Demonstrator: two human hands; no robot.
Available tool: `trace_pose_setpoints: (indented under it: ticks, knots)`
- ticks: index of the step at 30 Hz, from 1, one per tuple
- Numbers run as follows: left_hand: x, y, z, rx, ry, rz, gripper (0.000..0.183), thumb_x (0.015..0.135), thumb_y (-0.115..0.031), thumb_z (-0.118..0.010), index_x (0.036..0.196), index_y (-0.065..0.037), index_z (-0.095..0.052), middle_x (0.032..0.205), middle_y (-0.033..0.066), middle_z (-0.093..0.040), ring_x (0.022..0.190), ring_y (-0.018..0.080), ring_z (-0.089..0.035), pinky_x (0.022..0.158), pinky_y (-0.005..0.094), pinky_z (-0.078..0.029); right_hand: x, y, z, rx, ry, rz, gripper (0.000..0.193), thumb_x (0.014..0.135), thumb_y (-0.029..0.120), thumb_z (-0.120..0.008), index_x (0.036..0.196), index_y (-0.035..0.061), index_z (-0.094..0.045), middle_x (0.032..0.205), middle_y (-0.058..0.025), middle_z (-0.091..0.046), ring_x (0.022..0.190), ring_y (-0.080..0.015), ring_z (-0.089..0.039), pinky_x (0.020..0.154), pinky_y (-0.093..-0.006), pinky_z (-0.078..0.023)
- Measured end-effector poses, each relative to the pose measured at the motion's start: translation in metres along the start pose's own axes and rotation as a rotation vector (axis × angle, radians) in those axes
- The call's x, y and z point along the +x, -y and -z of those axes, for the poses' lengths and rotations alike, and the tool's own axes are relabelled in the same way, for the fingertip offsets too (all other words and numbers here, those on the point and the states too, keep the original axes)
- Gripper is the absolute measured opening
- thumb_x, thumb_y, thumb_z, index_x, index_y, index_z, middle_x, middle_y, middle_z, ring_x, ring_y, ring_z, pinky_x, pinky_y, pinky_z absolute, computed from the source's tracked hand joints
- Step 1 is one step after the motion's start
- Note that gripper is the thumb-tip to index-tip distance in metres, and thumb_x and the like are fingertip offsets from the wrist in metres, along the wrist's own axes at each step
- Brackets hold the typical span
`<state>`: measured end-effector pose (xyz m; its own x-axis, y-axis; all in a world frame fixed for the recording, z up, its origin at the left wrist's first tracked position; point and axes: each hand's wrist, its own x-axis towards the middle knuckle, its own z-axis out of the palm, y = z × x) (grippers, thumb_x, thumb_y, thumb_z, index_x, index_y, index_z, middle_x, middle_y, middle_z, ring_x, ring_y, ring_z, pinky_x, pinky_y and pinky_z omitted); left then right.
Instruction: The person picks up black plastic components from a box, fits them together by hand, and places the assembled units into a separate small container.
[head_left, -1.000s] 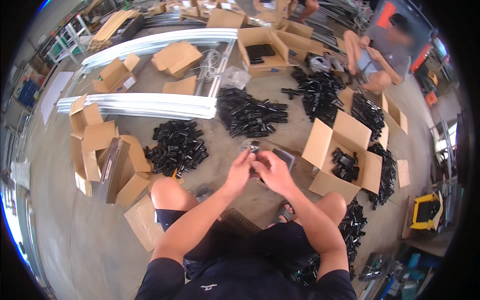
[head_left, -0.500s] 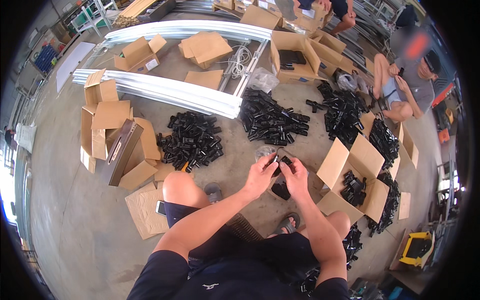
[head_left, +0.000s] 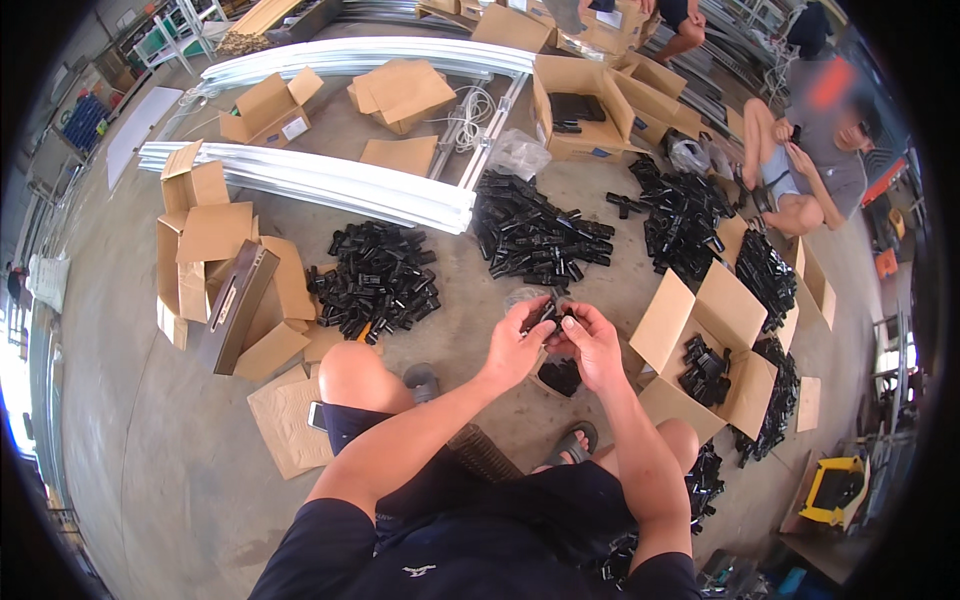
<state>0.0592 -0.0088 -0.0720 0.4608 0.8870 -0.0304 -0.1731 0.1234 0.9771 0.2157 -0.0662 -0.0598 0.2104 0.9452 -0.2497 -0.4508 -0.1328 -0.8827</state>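
Both forearms reach toward twelve o'clock; the left hand (head_left: 515, 345) and right hand (head_left: 592, 345) meet, fingers pinching one small black plastic part (head_left: 550, 313).

Two hands, left hand (head_left: 515, 345) and right hand (head_left: 595, 345), both on one small black part (head_left: 550, 313). Heaps of loose black parts on the floor: three clear ones, one left of the grip (head_left: 375, 280), one just above it (head_left: 535, 235), one up right (head_left: 685, 220); more spill by the right-hand boxes, count unclear. One open box with black parts right of the grip (head_left: 715, 350). One phone (head_left: 317, 416) lower left. One seated person (head_left: 810, 165) far right.
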Motion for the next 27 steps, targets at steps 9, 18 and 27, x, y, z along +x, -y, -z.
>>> trace_pose_setpoints:
  ticks: [9, 18, 27]
  knots:
    - [0.002, -0.001, 0.006, -0.121, 0.082, 0.011, 0.048, 0.097, 0.002, -0.066, 0.143, 0.003, -0.054, 0.126, 0.0096, -0.068, 0.111, 0.0129, -0.065, 0.096, 0.0275, -0.053, 0.000, 0.013, -0.001, -0.060, -0.016, 0.165, 0.033, 0.094, 0.005, -0.075, 0.121, -0.0022, -0.058, 0.107, -0.0079, -0.068, 0.087, -0.0144, -0.068, 0.074, -0.0307, -0.060]
    - [-0.002, -0.011, 0.004, 0.044, 0.120, -0.034, 0.047, 0.090, 0.004, -0.074, 0.135, 0.002, -0.062, 0.125, 0.0069, -0.066, 0.112, 0.0154, -0.066, 0.095, 0.0286, -0.054, -0.009, 0.017, -0.006, -0.095, -0.025, 0.277, 0.038, 0.092, 0.005, -0.077, 0.125, -0.0017, -0.059, 0.107, -0.0063, -0.069, 0.093, -0.0117, -0.067, 0.080, -0.0282, -0.057]
    - [-0.003, -0.008, 0.005, 0.046, 0.165, -0.067, 0.045, 0.089, 0.005, -0.073, 0.133, 0.005, -0.062, 0.120, 0.0081, -0.063, 0.111, 0.0177, -0.067, 0.093, 0.0293, -0.057, -0.010, 0.017, -0.003, -0.133, 0.027, 0.288, 0.037, 0.092, 0.003, -0.077, 0.126, 0.0011, -0.062, 0.104, -0.0034, -0.069, 0.091, -0.0093, -0.065, 0.080, -0.0260, -0.056]
